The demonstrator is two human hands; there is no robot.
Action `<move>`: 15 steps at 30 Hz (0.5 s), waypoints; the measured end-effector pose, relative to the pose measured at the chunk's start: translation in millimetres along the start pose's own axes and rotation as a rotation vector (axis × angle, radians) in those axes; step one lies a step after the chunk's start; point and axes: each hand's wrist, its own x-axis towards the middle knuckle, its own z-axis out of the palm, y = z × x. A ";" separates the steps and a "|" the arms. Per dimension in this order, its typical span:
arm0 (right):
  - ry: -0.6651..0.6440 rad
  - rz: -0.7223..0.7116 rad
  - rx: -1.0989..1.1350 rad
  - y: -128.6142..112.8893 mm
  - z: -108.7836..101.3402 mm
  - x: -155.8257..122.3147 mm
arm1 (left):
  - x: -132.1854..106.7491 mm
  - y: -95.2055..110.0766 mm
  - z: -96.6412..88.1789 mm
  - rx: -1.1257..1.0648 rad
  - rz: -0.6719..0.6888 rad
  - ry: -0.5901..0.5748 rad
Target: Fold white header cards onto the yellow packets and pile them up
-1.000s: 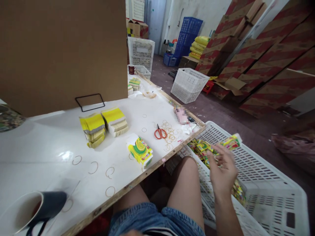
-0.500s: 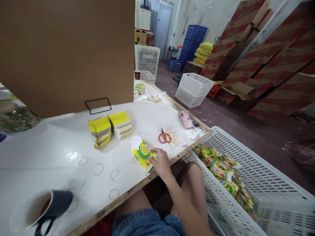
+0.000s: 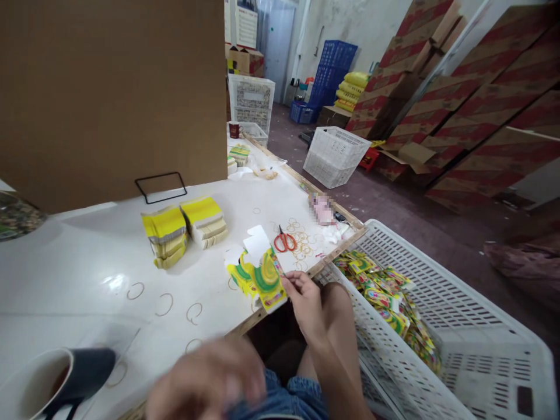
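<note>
My right hand (image 3: 304, 300) pinches the right edge of a flat yellow-and-green printed packet (image 3: 270, 279) with a white upper end. The packet is raised at the table's front edge. Beneath and left of it, more of the same packets (image 3: 242, 277) lie on the table. My left hand (image 3: 210, 379) is low in front of my lap, smeared by motion, and its fingers cannot be made out clearly. Two bundles of yellow-topped packets (image 3: 164, 236), (image 3: 205, 221) stand farther back. Orange-handled scissors (image 3: 284, 240) lie beyond my right hand, beside several rubber bands (image 3: 301, 248).
A dark mug (image 3: 90, 373) stands at the near left of the white table (image 3: 87, 280). A big cardboard sheet (image 3: 114, 93) rises behind. At my right is a white crate (image 3: 490, 326) holding many printed packets (image 3: 385, 297). Another white crate (image 3: 336, 154) is on the floor.
My right hand has lifted one packet away from the others, tilting it up to the right. My left hand has come into view at the bottom. The view has shifted slightly right.
</note>
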 end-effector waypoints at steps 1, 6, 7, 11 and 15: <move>0.011 0.043 0.122 -2.6 -7.1 -6.7 | 12.3 -11.0 4.5 -0.014 0.044 0.046; 0.010 0.207 0.445 -16.2 -22.1 -38.4 | 45.6 -69.9 27.7 -0.154 -0.183 -0.045; -0.016 0.239 0.470 -18.1 -22.2 -42.8 | 46.6 -77.1 30.3 -0.202 -0.216 -0.123; -0.078 0.291 0.480 -22.3 -23.9 -52.4 | 46.7 -83.4 34.3 -0.361 -0.321 -0.339; -0.083 0.183 0.269 -24.1 -30.6 -55.0 | 48.5 -80.5 37.4 -0.471 -0.382 -0.329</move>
